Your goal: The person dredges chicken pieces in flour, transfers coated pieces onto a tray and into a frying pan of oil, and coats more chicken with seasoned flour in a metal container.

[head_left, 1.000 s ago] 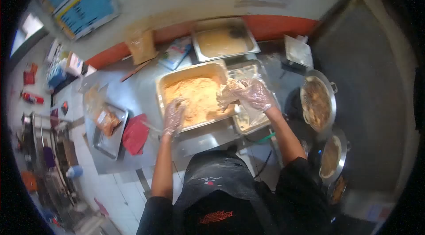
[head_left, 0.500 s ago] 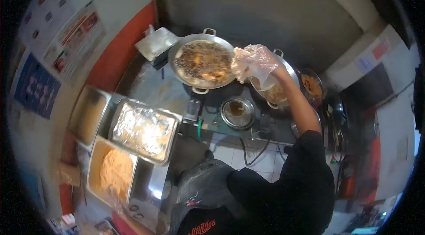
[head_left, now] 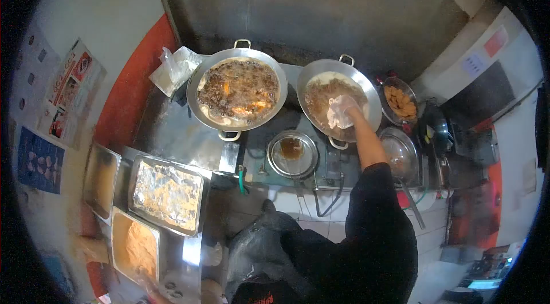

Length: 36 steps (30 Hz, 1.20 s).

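My right hand (head_left: pixel 348 106), in a clear plastic glove, is closed around a pale, flour-coated piece of chicken (head_left: pixel 337 116). It is low over the right pan (head_left: pixel 371 87), which holds bubbling oil. Whether the chicken touches the oil is hard to tell. A hand that appears to be my left (head_left: pixel 148 285) shows at the bottom edge, blurred and partly cut off, by the near end of a metal tub (head_left: pixel 119 236) of orange-tinted flour (head_left: pixel 141 247). Its fingers are not clear. The left pan (head_left: pixel 195 103) has browning pieces frying in dark, foaming oil.
A foil-lined tray (head_left: pixel 166 195) lies beside the tub, with another metal pan (head_left: pixel 103 181) behind it. A strainer over a pot (head_left: pixel 292 155) sits between the pans. On the right are a bowl of fried pieces (head_left: pixel 401 103) and a long-handled strainer (head_left: pixel 400 155). A white container (head_left: pixel 177 72) stands at back left.
My right hand has moved down and right with the chicken, from between the two pans to low over the right pan. The view has shifted. The left hand stays near the tub.
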Motion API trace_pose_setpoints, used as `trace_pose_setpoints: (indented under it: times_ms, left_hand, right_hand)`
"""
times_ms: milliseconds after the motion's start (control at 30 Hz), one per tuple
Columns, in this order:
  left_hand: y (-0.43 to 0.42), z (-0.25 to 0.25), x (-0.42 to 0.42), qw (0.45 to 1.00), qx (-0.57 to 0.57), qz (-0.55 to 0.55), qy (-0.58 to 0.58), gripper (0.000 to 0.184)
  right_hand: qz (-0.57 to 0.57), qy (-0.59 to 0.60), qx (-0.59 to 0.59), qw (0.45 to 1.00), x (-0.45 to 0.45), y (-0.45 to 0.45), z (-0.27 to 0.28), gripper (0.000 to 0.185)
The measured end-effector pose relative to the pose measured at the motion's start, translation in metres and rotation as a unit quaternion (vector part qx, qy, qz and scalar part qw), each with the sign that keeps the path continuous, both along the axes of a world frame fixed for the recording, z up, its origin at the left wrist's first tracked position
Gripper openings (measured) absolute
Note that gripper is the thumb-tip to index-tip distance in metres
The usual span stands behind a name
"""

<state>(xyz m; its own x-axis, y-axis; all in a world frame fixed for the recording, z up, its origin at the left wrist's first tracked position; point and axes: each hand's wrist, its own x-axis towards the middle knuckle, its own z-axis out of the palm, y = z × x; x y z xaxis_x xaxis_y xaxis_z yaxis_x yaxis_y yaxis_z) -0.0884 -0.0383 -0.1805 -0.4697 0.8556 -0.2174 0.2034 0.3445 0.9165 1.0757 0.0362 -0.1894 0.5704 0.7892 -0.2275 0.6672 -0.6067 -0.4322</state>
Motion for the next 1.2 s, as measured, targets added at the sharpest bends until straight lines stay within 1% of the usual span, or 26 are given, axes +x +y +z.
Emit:
trace_pose_setpoints:
  times_ms: [33, 67, 167, 267, 300, 367, 400, 433, 467, 500, 533, 567, 600, 633, 667, 733, 800, 833, 900, 933, 967, 1033, 1067, 1133, 1167, 1200]
  left_hand:
    - [-0.001, 0.005, -0.002, 1.000, -0.002, 0.001, -0.007, 0.036]
    - [-0.001, 0.007, -0.004, 1.000, -0.007, 0.000, -0.008, 0.036]
    - [0.001, 0.004, -0.012, 1.000, -0.010, -0.012, -0.021, 0.036]
    - [0.006, -0.004, -0.017, 0.999, -0.023, 0.009, -0.027, 0.034]
    - [0.007, -0.006, -0.017, 0.998, -0.037, 0.039, -0.023, 0.033]
    - [0.009, -0.010, -0.025, 1.000, -0.030, -0.004, 0.005, 0.031]
    - [0.011, -0.011, -0.031, 0.999, -0.027, -0.024, 0.021, 0.031]
    - [0.012, -0.017, -0.042, 0.998, -0.023, -0.043, 0.037, 0.030]
    - [0.016, -0.038, -0.059, 0.964, 0.006, -0.104, 0.247, 0.027]
    - [0.018, -0.057, -0.071, 0.881, 0.032, -0.156, 0.445, 0.024]
    - [0.024, -0.063, -0.076, 0.998, -0.019, -0.035, 0.042, 0.036]
    - [0.023, -0.061, -0.076, 0.997, -0.018, -0.042, 0.068, 0.034]
    - [0.023, -0.065, -0.073, 0.984, -0.015, -0.084, 0.153, 0.033]
    - [0.020, -0.057, -0.060, 0.962, -0.017, -0.123, 0.242, 0.032]
    - [0.016, -0.043, -0.044, 0.944, -0.025, -0.145, 0.296, 0.032]
    - [0.014, -0.026, -0.015, 0.927, -0.048, -0.150, 0.341, 0.035]
    - [0.024, -0.016, -0.004, 0.928, -0.062, -0.138, 0.342, 0.041]
    - [0.027, -0.013, -0.003, 0.931, -0.060, -0.129, 0.335, 0.044]
    - [0.033, 0.007, 0.003, 0.947, -0.057, -0.129, 0.289, 0.051]
    - [0.039, 0.055, 0.018, 0.970, -0.138, -0.116, 0.162, 0.055]
    - [0.040, 0.024, 0.005, 0.972, -0.144, -0.101, 0.155, 0.055]
    - [0.049, -0.062, -0.025, 0.953, -0.140, -0.136, 0.233, 0.060]
    - [0.052, -0.044, -0.022, 0.955, -0.144, -0.129, 0.227, 0.060]
    - [0.056, 0.017, 0.006, 0.973, -0.214, -0.069, 0.059, 0.069]
    - [0.059, 0.014, 0.012, 0.973, -0.215, -0.063, 0.052, 0.069]
    - [0.060, 0.010, 0.017, 0.988, -0.147, -0.015, -0.042, 0.071]
  right_hand:
    - [0.026, -0.087, 0.012, 0.996, 0.019, 0.016, -0.019, 0.053]
    - [0.023, -0.120, 0.009, 0.992, 0.008, 0.020, -0.003, 0.050]
    - [0.048, -0.182, 0.065, 0.980, -0.040, 0.042, 0.081, 0.042]
    - [0.157, -0.200, 0.140, 0.957, -0.129, 0.092, 0.182, 0.034]
    - [0.224, -0.253, 0.146, 0.930, -0.142, 0.125, 0.188, 0.033]
    - [0.144, -0.012, 0.216, 0.966, -0.246, 0.149, 0.250, 0.028]
    - [0.182, 0.019, 0.230, 0.956, -0.281, 0.171, 0.255, 0.025]
    - [0.123, 0.412, 0.286, 0.856, -0.339, 0.172, 0.277, 0.026]
    - [0.196, 0.581, 0.233, 0.755, -0.368, 0.213, 0.256, 0.026]
    - [0.249, 0.549, 0.239, 0.761, -0.427, 0.217, 0.266, 0.021]
    - [0.419, 0.282, 0.278, 0.817, -0.493, 0.219, 0.277, 0.018]
    - [0.547, -0.098, 0.357, 0.751, -0.553, 0.221, 0.280, 0.016]
    - [0.571, -0.279, 0.417, 0.650, -0.611, 0.231, 0.276, 0.016]
    - [0.597, -0.163, 0.446, 0.647, -0.663, 0.226, 0.265, 0.019]
    - [0.621, -0.120, 0.377, 0.676, -0.712, 0.219, 0.253, 0.017]
    - [0.681, -0.019, 0.257, 0.686, -0.815, 0.215, 0.191, 0.016]
    - [0.710, 0.079, 0.212, 0.667, -0.893, 0.188, 0.150, 0.019]
    - [0.760, 0.033, 0.237, 0.604, -0.918, 0.178, 0.129, 0.021]
    - [0.736, 0.134, 0.140, 0.649, -0.957, 0.158, 0.084, 0.023]
    - [0.736, 0.104, 0.063, 0.666, -0.965, 0.155, 0.067, 0.031]
    - [0.727, 0.068, -0.014, 0.683, -0.973, 0.150, 0.050, 0.039]
    - [0.645, 0.057, -0.081, 0.758, -0.985, 0.134, 0.004, 0.057]
    - [0.651, 0.055, -0.086, 0.752, -0.992, 0.122, 0.017, 0.057]
    - [0.584, 0.049, -0.128, 0.800, -0.994, 0.100, 0.062, 0.064]
    - [0.589, 0.045, -0.133, 0.796, -0.999, 0.098, 0.033, 0.064]
    - [0.616, 0.122, -0.063, 0.776, -1.004, 0.095, -0.023, 0.069]
